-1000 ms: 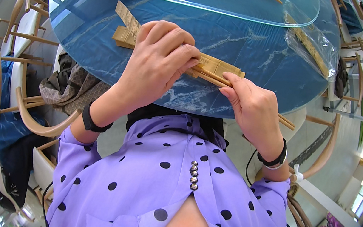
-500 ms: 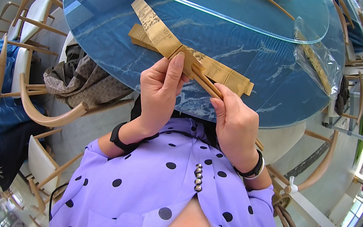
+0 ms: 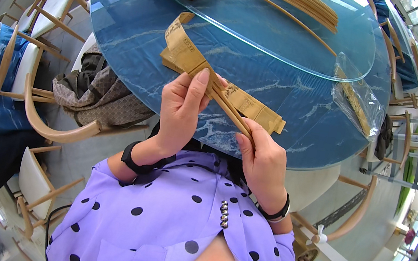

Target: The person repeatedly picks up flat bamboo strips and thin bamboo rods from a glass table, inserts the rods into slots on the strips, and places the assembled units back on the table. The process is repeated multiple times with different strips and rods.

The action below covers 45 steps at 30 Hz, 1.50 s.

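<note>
Lettering (image 3: 187,47), probably, marks the tan paper sleeve (image 3: 192,60) pinched by left fingers (image 3: 201,77).

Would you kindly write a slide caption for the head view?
Left hand pinches a gold sleeve, right hand grips chopsticks, at a blue table.

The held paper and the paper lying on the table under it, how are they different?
The held paper is pinched in the left hand, while the lying paper rests on the blue table. The held paper's far end curls over, but the lying paper looks mostly flat. Sticks poke from the held paper's near end; none show at the lying paper's right end. Both are golden brown with dark printing.
</note>
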Tool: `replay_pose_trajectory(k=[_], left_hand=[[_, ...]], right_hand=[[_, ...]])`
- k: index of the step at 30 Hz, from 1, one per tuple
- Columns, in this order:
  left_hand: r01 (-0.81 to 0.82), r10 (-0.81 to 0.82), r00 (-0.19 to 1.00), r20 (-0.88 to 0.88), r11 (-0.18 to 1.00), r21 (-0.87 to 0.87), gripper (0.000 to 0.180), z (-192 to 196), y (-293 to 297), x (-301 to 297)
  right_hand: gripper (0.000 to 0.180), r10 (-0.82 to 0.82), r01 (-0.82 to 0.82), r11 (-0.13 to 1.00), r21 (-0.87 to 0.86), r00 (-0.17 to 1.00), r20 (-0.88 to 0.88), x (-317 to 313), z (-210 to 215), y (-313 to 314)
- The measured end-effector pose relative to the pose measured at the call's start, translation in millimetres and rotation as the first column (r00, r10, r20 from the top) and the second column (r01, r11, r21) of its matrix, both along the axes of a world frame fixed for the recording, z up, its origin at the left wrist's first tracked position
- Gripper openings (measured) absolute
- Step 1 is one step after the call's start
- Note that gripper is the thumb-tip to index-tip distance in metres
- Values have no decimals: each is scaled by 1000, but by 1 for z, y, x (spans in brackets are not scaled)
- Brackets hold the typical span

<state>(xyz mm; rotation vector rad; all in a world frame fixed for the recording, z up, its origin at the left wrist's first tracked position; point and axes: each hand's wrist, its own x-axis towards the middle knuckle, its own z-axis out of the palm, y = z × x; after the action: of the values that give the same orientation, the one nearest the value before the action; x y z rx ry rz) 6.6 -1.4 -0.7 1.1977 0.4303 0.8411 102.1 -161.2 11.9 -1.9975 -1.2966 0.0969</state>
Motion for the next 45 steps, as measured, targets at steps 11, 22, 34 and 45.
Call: replay_pose_trajectory(k=[11,22,34,45], left_hand=[[1,-1,1000,-16,1000,-23,36,6,12,0],[-124,124,992,20,992,-5,35,4,17,-4],[-8,9,1000,14,997,-73,33,4,20,-5],[91,-94,995,-32,992,-83,34,3,18,-7]], right_hand=[[18,-72,72,997,4,990,118,17,-4,-44],[28,-300,397,912,100,815,-496,11,-14,-44],[30,-58,153,978,138,846,-530,15,-26,-62],[23,-72,146,986,83,813,-578,7,-17,-61]])
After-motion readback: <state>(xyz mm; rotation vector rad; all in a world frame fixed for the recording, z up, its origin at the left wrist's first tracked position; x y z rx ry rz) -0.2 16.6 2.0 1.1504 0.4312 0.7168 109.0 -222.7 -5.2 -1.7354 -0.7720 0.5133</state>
